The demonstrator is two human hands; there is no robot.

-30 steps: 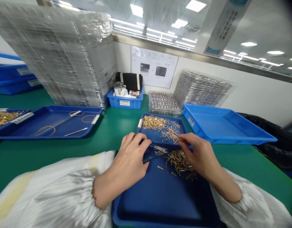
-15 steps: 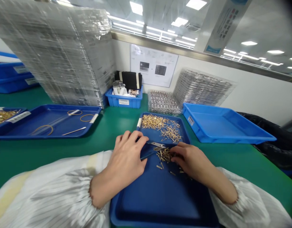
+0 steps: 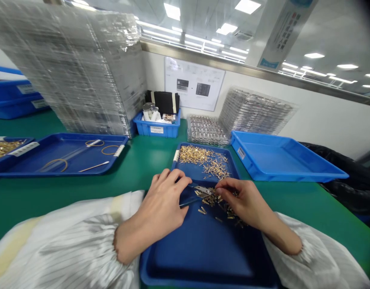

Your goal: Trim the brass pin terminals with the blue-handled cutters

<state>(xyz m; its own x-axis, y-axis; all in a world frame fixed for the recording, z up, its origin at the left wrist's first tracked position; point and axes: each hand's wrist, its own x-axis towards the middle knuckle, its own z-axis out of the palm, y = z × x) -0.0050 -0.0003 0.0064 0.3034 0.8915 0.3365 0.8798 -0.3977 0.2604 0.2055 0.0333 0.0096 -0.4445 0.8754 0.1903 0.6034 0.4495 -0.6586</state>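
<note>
My left hand (image 3: 163, 200) is closed round the blue handles of small pliers (image 3: 203, 190), whose metal jaws point right over the dark blue tray (image 3: 203, 257). Thumb and fingertips of my right hand (image 3: 248, 200) are pinched together at the tip of the jaws; what they hold is too small to make out. Beneath the jaws and my right hand lies a pile of small brass-coloured pieces (image 3: 229, 208), with a few loose ones to the left. Behind it, a smaller blue tray (image 3: 187, 171) bears many gold pins (image 3: 193, 154).
A light blue tray (image 3: 281, 158) stands at the right. At the left, another blue tray (image 3: 79, 154) holds rubber bands and a swab. Behind are a blue bin (image 3: 163, 130), clear plastic trays (image 3: 207, 130) and a tall wrapped stack (image 3: 82, 72).
My right fingertips have come up from the pile to the jaws of the pliers. The pliers have shifted slightly right and down, and their jaws look closer together.
</note>
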